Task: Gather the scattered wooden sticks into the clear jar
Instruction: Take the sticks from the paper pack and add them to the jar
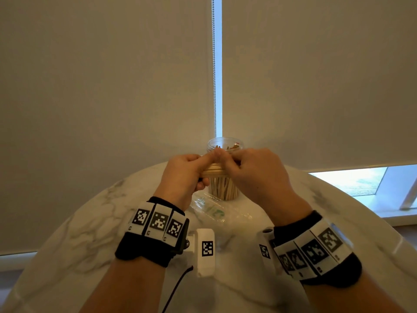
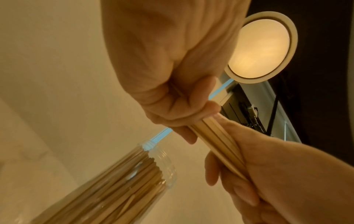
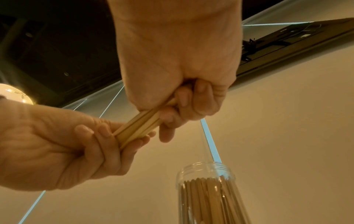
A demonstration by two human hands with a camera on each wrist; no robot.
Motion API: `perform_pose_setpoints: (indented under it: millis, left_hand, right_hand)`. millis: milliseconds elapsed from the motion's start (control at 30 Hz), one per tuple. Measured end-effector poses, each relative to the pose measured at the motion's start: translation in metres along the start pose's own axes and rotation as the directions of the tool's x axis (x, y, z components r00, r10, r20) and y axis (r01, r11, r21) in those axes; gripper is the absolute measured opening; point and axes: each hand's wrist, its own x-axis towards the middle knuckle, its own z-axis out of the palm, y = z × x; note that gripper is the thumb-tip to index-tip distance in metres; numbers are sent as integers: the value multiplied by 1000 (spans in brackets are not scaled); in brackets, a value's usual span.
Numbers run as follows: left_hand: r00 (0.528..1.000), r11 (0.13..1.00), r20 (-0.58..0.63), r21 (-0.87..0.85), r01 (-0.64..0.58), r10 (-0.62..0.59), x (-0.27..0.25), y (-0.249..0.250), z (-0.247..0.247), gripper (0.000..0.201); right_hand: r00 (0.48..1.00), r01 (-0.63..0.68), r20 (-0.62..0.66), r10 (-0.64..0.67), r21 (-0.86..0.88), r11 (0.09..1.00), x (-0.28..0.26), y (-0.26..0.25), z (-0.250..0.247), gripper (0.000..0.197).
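A bundle of several wooden sticks (image 1: pixel 212 172) lies level between my two hands, just in front of the clear jar (image 1: pixel 225 144). My left hand (image 1: pixel 189 171) grips the bundle's left end and my right hand (image 1: pixel 246 167) grips its right end, fingers curled round it. The jar stands upright on the table's far side, open at the top and packed with several sticks. In the left wrist view the sticks (image 2: pixel 214 136) run from my left hand (image 2: pixel 178 97) into my right hand (image 2: pixel 268 166), above the jar (image 2: pixel 124 181). The right wrist view shows the same bundle (image 3: pixel 138 127) above the jar (image 3: pixel 206 189).
A round marble table (image 1: pixel 90 233) holds a crumpled clear plastic bag (image 1: pixel 209 211) just before the jar and a white tagged device (image 1: pixel 206 251) with a black cable. Roller blinds and a bead chain (image 1: pixel 214 64) hang close behind the jar. A window (image 1: pixel 365 181) shows at right.
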Motion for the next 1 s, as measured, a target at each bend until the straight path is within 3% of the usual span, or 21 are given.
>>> perform_pose_setpoints:
  millis: [167, 300, 367, 433, 533, 633, 733, 800, 933, 1000]
  left_hand:
    - [1000, 998, -21, -57, 21, -22, 0, -6, 8, 33]
    - [981, 974, -17, -122, 190, -193, 4, -3, 4, 50]
    - [976, 970, -96, -164, 180, -197, 8, -5, -4, 38]
    - [975, 985, -148, -74, 154, -164, 15, -11, -8, 29]
    - [980, 979, -83, 82, 186, -179, 38, -17, -2, 73]
    - [986, 949, 13, 273, 155, -164, 68, -19, 15, 128]
    - [991, 904, 75, 421, 72, -113, 87, -23, 37, 159]
    - [996, 907, 51, 419, 41, -68, 94, -29, 45, 161]
    - [999, 968, 43, 249, -25, 15, 106, -48, 48, 127]
    - [998, 978, 67, 205, -32, 19, 107, -52, 46, 127]
  right_hand:
    - [994, -35, 107, 26, 81, 996, 0, 8, -3, 69]
    - [978, -184, 111, 177, 50, 982, 4, 24, -14, 62]
    - [960, -273, 68, 271, 16, 962, 13, 39, -20, 63]
    - [948, -318, 9, 319, -30, 947, 31, 54, -24, 63]
    - [944, -330, -20, 330, -69, 941, 68, 70, -25, 60]
    - [965, -252, 37, 261, -165, 954, 101, 72, -16, 54]
    - [982, -93, 129, 140, -314, 945, 123, 64, -9, 46]
    - [979, 4, 192, 73, -375, 927, 133, 57, -6, 47]
    - [958, 163, 284, -31, -455, 876, 148, 45, 1, 49]
    - [942, 226, 329, -71, -461, 858, 153, 38, 8, 49]
